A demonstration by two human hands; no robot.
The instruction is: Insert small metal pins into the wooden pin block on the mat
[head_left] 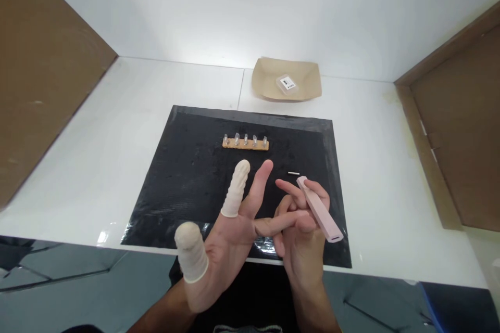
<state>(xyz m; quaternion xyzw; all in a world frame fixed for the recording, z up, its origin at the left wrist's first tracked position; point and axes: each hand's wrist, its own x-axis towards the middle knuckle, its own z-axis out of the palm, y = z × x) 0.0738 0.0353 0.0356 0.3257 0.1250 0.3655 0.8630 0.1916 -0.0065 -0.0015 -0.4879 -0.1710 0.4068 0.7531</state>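
Note:
My left hand [234, 234] is palm up over the mat's front edge, fingers spread. Cream rubber finger cots cover its thumb [191, 252] and index finger [236, 190]. One of its outer fingers reaches across to my right hand [302, 239] and touches it. Between the fingers of my right hand lies a slim pale pink bar [320, 210] with a dark slot at its near end. A small silvery rod [294, 173] rests on the black mat [187, 166] just beyond that hand. Farther back, a light brown strip [246, 144] carries several upright clear pieces.
A brown paper tray [265, 91] stands by the back wall, holding a small clear case [287, 84] with a printed label. Brown panels [39, 73] flank the white table [97, 166] on both sides. The table's front edge runs below the mat.

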